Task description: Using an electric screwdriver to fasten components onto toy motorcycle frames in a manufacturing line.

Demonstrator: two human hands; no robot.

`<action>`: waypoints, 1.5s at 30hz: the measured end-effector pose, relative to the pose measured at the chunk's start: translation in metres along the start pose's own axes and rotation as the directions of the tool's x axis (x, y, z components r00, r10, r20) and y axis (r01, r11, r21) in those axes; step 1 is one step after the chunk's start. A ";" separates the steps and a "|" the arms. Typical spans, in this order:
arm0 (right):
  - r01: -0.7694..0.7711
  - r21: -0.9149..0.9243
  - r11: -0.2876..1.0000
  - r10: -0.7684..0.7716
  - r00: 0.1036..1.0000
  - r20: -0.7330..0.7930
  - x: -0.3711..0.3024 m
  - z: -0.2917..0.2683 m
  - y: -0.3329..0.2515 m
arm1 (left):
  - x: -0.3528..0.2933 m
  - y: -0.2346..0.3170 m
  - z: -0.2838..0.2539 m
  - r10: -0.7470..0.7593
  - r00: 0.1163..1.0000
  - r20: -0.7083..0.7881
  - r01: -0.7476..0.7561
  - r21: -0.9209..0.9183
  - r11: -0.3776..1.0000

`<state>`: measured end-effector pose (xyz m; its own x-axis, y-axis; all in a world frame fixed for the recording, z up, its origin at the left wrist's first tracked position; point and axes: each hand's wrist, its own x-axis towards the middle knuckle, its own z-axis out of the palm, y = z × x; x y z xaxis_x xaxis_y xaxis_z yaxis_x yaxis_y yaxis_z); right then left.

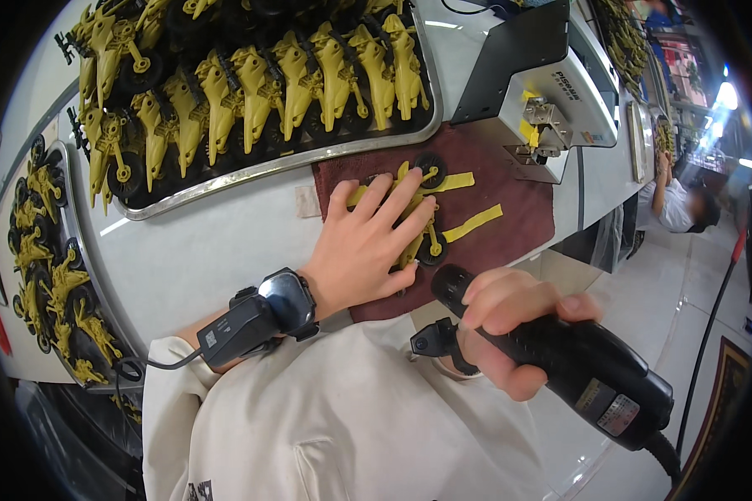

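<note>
Head view: fingers spread apart, the left hand (372, 224) rests over a yellow toy motorcycle (429, 225) on maroon cloth (522, 196), centre frame; the right hand (514, 321), lower right, clamps its fingers round a black handheld tool (589, 367). Uneven pressure could make the motorcycle skid.

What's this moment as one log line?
left fingers: spread over yellow toy parts on maroon cloth | right fingers: gripping black tool | big tray: yellow toys

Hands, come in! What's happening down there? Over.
Left hand spread over yellow-and-black model parts. Right hand gripping black corded tool. Yellow strips close by on maroon cloth.
</note>
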<state>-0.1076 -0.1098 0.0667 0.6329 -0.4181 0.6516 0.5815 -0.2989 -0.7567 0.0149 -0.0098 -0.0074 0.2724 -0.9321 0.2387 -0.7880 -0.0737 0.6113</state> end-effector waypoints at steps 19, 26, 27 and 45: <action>-0.064 -0.157 0.986 0.075 0.995 0.063 -0.001 0.011 0.021 | 0.004 -0.004 0.002 -0.013 1.000 0.012 0.013 -0.048 0.999; 0.120 -0.054 0.991 -0.131 0.876 -0.464 0.009 0.001 -0.008 | 0.003 0.003 0.008 0.005 1.000 -0.020 -0.006 -0.036 0.999; 0.138 -0.067 0.988 -0.152 0.827 -0.542 0.015 -0.012 -0.018 | 0.003 0.003 0.006 0.009 0.999 -0.032 -0.011 -0.058 0.998; -0.197 -0.313 0.929 -0.026 0.810 -0.586 0.041 -0.043 0.055 | -0.224 -0.046 -0.218 -0.510 0.666 -0.545 0.719 0.650 0.244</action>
<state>-0.0720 -0.1806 0.0497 0.1981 -0.8336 0.5157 0.2561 -0.4638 -0.8481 0.1107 0.2793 0.0757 0.8839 -0.3897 0.2586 -0.3557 -0.9191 -0.1695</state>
